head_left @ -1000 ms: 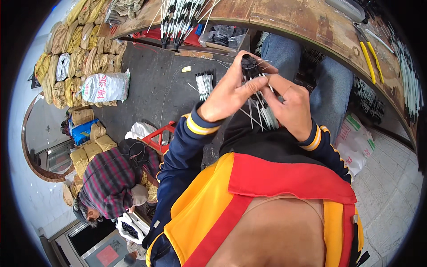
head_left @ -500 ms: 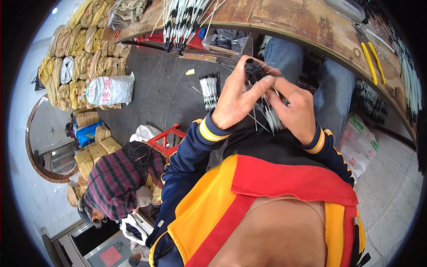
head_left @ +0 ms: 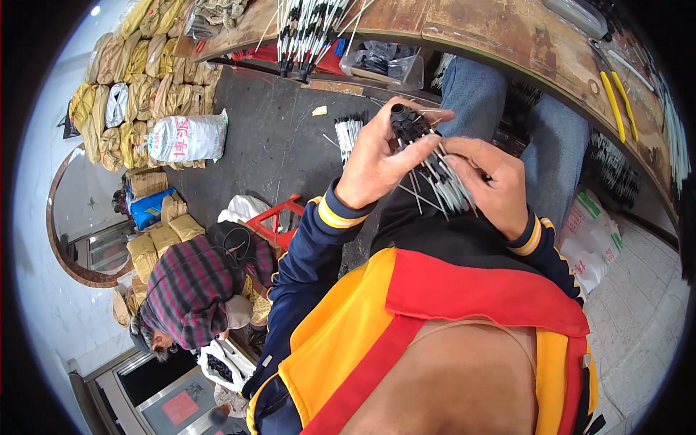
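Observation:
A bundle of thin white rods with black fittings is held above my lap, slanting down to the right. My left hand wraps round its upper end, with the thumb pressed across the rods. A cluster of black plastic fittings with a round, hollow top sticks up between that hand's thumb and fingers. On the bundle's right side is my right hand. Its thumb and index finger are pinched at the rods' edge, the other fingers curled; what lies between the fingertips is hidden.
Similar rods lie on the wooden bench, beside yellow-handled pliers at right. Another rod bundle is on the dark floor. A person in a plaid top bends at lower left, near a red stool. Wrapped packages are stacked beyond.
My right hand has drawn slightly right and down from the top of the bundle, uncovering more rods. My left hand keeps its hold. The whole view has shifted a little.

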